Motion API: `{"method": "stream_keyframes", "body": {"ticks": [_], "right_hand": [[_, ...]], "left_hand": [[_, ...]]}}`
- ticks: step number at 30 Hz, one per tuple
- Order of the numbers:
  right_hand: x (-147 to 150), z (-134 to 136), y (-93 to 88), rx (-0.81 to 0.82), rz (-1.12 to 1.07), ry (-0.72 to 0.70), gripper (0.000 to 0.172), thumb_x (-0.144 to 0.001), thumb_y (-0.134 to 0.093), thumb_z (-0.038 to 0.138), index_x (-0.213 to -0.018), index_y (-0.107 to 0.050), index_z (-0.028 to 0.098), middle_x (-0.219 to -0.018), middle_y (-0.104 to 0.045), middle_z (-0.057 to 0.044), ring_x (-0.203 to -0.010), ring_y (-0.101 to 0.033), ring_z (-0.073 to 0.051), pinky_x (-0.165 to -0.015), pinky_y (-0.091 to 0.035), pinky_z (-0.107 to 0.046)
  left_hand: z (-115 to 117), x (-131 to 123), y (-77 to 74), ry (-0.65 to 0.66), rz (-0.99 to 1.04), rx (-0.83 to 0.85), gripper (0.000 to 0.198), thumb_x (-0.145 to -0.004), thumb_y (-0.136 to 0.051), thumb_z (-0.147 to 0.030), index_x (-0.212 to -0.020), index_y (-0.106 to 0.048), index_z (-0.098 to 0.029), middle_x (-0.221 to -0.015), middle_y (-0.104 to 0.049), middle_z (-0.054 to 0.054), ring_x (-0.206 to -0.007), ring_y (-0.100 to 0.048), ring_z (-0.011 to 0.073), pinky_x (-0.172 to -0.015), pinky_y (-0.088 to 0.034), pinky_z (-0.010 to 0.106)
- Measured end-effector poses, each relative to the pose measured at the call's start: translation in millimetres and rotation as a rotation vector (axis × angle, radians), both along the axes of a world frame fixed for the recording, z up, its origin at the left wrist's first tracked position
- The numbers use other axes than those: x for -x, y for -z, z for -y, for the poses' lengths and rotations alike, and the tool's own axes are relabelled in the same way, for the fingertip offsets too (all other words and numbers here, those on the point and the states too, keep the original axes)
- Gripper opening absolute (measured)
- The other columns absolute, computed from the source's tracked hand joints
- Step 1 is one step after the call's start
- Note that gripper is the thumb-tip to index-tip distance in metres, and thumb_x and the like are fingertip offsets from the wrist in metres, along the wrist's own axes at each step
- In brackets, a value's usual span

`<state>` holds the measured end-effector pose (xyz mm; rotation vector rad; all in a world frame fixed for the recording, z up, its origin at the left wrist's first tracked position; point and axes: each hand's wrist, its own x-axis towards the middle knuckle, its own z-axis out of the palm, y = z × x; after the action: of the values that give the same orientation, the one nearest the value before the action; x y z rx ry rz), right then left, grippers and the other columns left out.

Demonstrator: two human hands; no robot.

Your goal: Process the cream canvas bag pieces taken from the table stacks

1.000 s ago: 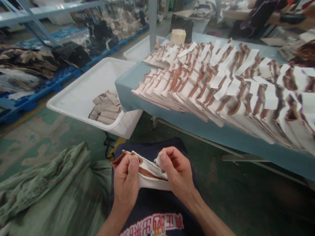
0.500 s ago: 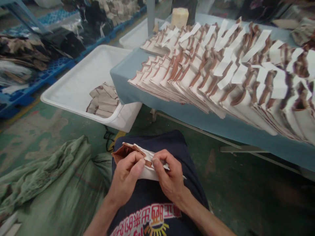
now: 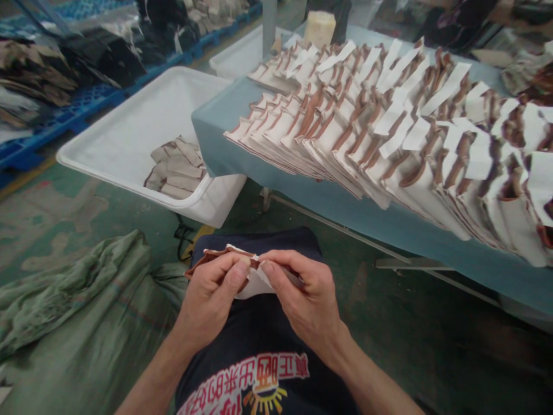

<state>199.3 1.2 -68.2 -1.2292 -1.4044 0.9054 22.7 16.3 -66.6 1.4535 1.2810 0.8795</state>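
Over my lap, my left hand (image 3: 211, 302) and my right hand (image 3: 302, 302) both pinch a folded white cloth piece with brown trim (image 3: 250, 282). Thumbs and forefingers of both hands meet at its top edge, fingers closed. A brown flap sticks out to the left past my left hand. In front of me a long row of the same white and brown pieces (image 3: 371, 132), each with a white paper strip, lies fanned across a table with a light blue cover (image 3: 345, 210).
A white plastic tub (image 3: 125, 144) left of the table holds a small stack of folded pieces (image 3: 175, 170). A green sack (image 3: 82, 311) lies on the floor at my left. Blue pallets with dark bundles (image 3: 64, 63) stand far left. A pale roll (image 3: 318, 27) sits at the table's back.
Both hands have drawn closer together on the cloth piece, and my fingertips now meet at its top edge. The view has tilted slightly down and left.
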Motion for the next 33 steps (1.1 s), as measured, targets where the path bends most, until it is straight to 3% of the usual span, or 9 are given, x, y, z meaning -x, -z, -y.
{"method": "stream_keyframes", "body": {"ticks": [10,19,26,33], "right_hand": [[8.6,-3.4,0.1,-0.068,0.061,-0.003,0.016,-0.1,-0.07,0.017,-0.097,-0.085,0.021,-0.094,-0.088,-0.005,-0.079,-0.083,-0.02,-0.079,-0.067,-0.028],[13.5,-5.2,6.7,-0.041,0.123,0.035,0.018,-0.101,-0.068,0.022,-0.097,-0.085,0.024,-0.093,-0.088,-0.004,-0.079,-0.082,-0.02,-0.077,-0.065,-0.03],[21.0,-4.9,16.0,0.037,0.073,0.057,0.017,-0.101,-0.069,0.024,-0.095,-0.084,0.023,-0.088,-0.087,-0.002,-0.073,-0.079,-0.019,-0.068,-0.06,-0.027],[24.9,-5.2,18.4,-0.146,0.431,0.212,0.017,-0.103,-0.069,0.033,-0.098,-0.083,0.023,-0.081,-0.084,-0.005,-0.064,-0.072,-0.018,-0.063,-0.05,-0.03]], "left_hand": [[0.4,-2.6,0.3,-0.067,0.065,-0.018,0.038,-0.099,-0.061,-0.041,-0.075,-0.076,-0.015,-0.06,-0.056,-0.001,-0.053,-0.048,0.0134,-0.05,-0.039,0.024],[-2.8,-5.6,-2.4,-0.079,0.109,-0.016,0.035,-0.096,-0.06,-0.038,-0.066,-0.064,-0.02,-0.056,-0.049,-0.004,-0.051,-0.043,0.0127,-0.049,-0.036,0.024],[-0.1,-3.0,4.9,-0.102,0.067,-0.048,0.037,-0.097,-0.06,-0.037,-0.063,-0.061,-0.021,-0.058,-0.052,-0.003,-0.052,-0.042,0.0132,-0.052,-0.039,0.026],[-1.1,-2.7,5.4,-0.132,-0.067,-0.166,0.033,-0.1,-0.055,-0.034,-0.071,-0.064,-0.022,-0.057,-0.051,-0.004,-0.053,-0.044,0.0151,-0.056,-0.042,0.027]]}}
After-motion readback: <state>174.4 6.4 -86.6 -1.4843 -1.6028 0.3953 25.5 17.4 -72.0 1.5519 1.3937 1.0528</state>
